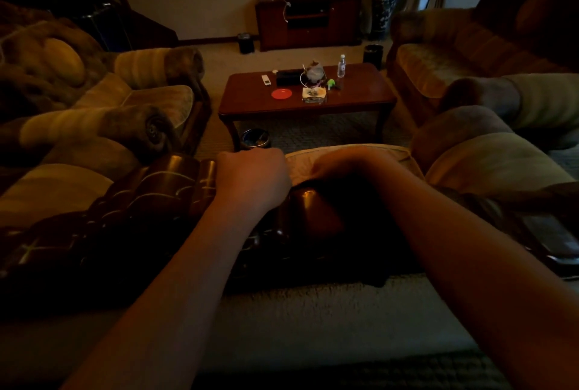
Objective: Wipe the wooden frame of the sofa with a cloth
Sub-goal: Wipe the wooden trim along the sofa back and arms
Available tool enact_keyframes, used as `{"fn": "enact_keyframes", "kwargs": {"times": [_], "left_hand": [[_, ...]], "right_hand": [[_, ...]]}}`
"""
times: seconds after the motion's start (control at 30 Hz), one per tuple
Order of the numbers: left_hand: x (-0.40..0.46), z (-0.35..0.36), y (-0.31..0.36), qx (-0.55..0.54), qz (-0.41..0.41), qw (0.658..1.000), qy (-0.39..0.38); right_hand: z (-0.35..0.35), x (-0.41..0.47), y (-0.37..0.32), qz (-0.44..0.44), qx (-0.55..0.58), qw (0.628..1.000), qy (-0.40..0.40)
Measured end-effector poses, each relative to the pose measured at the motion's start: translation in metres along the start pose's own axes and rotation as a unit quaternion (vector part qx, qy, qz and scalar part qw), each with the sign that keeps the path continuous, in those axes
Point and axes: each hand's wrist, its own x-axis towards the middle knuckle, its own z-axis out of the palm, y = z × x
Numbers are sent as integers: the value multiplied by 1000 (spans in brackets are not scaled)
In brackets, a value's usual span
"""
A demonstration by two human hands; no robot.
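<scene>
Two bare forearms reach forward over the carved wooden frame (pixel 150 198) of a sofa, whose dark glossy top rail runs across the lower half of the dim view; the left hand (pixel 252 176) is curled into a fist on top of the rail, fingers folded under, and whether it grips anything cannot be told; the right hand (pixel 338 164) bends down over the far edge of the rail against a pale seat cushion (pixel 404 159), its fingers hidden; the cloth cannot be made out; beyond stands a coffee table (pixel 360 98) bearing a red saucer (pixel 281 94) and a water bottle (pixel 341 66).
</scene>
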Motion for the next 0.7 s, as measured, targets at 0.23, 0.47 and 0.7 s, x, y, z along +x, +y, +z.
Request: {"fn": "enact_keyframes", "kwargs": {"times": [0.23, 0.47, 0.7], "left_hand": [[14, -21, -12, -172, 79, 965, -179], [22, -19, 11, -51, 310, 915, -254], [40, -12, 45, -98, 416, 865, -262]], "right_hand": [[26, -25, -13, -114, 134, 960, 218], [56, -53, 30, 97, 104, 889, 435], [61, -55, 38, 132, 137, 851, 490]]}}
